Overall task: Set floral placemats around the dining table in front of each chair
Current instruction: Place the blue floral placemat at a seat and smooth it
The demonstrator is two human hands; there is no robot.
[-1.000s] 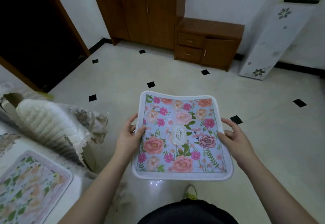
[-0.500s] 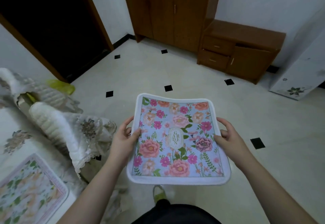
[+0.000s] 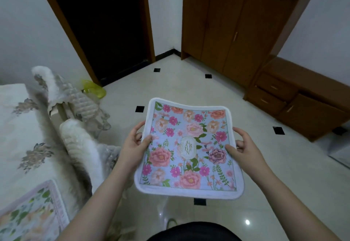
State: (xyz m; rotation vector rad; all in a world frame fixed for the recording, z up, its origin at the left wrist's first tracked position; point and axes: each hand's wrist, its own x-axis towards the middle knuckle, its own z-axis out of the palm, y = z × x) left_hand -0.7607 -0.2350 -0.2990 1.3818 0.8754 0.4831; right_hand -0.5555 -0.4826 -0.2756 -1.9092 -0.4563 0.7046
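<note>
A floral placemat (image 3: 189, 150) with a blue ground, pink flowers and a white border is held flat in the air over the floor. My left hand (image 3: 133, 146) grips its left edge, thumb on top. My right hand (image 3: 243, 150) grips its right edge the same way. A second floral placemat (image 3: 32, 214) lies on the dining table (image 3: 20, 127) at the lower left, near the table's edge. Two chairs with white padded covers (image 3: 81, 146) stand against the table's right side, left of the held placemat.
The table has a cream cloth with grey flower motifs. A dark open doorway (image 3: 102, 28) is ahead on the left, a wooden wardrobe (image 3: 233, 26) and a low drawer cabinet (image 3: 295, 97) on the right. A yellow bag (image 3: 94, 89) lies on the tiled floor.
The view has swung left and up: the doorway and more of the table have come into sight, the white floral cabinet has gone out on the right. Both hands keep the same grip.
</note>
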